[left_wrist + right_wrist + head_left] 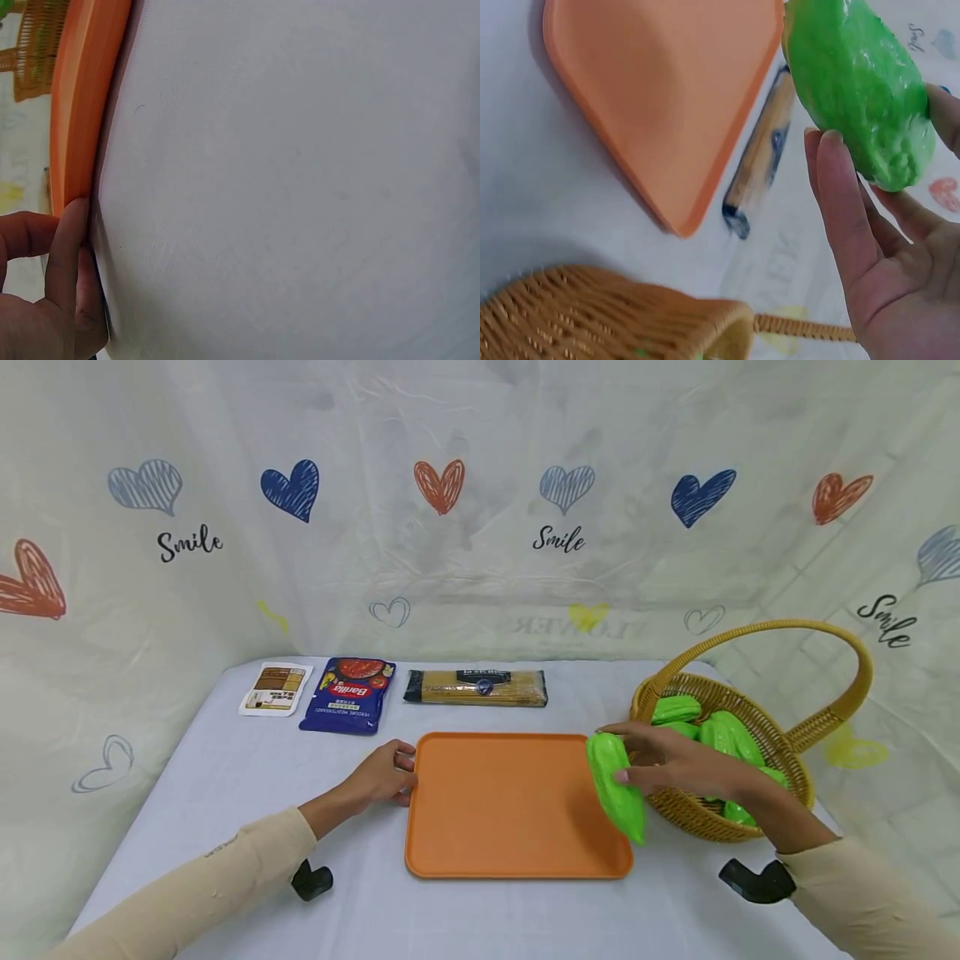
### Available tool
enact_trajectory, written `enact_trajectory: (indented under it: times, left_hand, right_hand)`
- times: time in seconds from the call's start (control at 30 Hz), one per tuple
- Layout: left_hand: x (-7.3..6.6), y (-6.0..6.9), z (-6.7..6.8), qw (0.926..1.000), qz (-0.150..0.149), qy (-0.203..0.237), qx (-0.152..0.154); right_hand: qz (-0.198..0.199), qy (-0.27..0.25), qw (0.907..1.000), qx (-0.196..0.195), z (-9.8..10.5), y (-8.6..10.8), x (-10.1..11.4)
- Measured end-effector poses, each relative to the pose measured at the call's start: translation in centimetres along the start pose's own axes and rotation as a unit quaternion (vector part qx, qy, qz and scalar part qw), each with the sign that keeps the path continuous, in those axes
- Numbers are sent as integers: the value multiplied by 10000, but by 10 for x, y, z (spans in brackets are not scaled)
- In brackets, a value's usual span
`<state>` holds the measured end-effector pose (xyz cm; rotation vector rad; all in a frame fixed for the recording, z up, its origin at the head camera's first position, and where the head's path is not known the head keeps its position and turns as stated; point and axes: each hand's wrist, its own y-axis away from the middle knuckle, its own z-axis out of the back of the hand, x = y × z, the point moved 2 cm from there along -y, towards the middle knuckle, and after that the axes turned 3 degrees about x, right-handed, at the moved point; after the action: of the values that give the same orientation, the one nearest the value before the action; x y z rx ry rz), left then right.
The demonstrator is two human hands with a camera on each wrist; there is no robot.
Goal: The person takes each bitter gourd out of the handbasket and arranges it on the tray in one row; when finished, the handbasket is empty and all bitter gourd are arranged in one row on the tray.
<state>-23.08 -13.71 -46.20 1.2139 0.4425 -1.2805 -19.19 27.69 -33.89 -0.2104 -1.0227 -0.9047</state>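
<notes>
Currently, from my remote seat, the head view gives me a shallow, rounded-corner orange tray [510,810] lying flat on a table covered in white cloth [360,914], with the person's left hand [378,774] at its left edge, fingers bent in against the rim. I see the right hand [671,758] partly closed around a glossy, bumpy, elongated bright-green vegetable [615,785], held at a tilt by the tray's right edge and overlapping that edge as I look down. Just beyond that hand stands a round, tan woven basket with a tall arched handle [832,722], holding several similar green pieces [720,733]. Along the far side of the table I count a small white-and-brown packet [276,690], a flat dark-blue Barilla pouch [348,695] and a long clear-and-yellow pack of spaghetti [477,688]; behind them hangs a pale curtain printed with hearts [480,435]. Switching to the left wrist view, I find that hand nipping the tray's rim between its digits, with only a narrow gap across the grip and white cloth filling most of the picture. Over in the right wrist view, I have the green vegetable up in the air, gripped near one end with digits on opposite sides, spread about as wide as its body; the tray lies beneath, clear of it, and the basket sits near the tray's corner.
</notes>
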Motion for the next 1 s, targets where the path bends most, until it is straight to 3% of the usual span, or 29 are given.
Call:
enact_trajectory:
  times: [0.2, 0.53, 1.0]
  left_hand:
    - [0, 1, 0, 10000, -72, 17, 7]
    - [0, 0, 0, 10000, -24, -30, 14]
    - [-1, 1, 1, 10000, 22, -57, 50]
  right_hand:
    - [-212, -262, 9994, -85, -13, -19, -1]
    - [-49, -524, 9986, -26, -33, -46, -2]
    - [-129, -931, 9956, 5, -57, -87, 7]
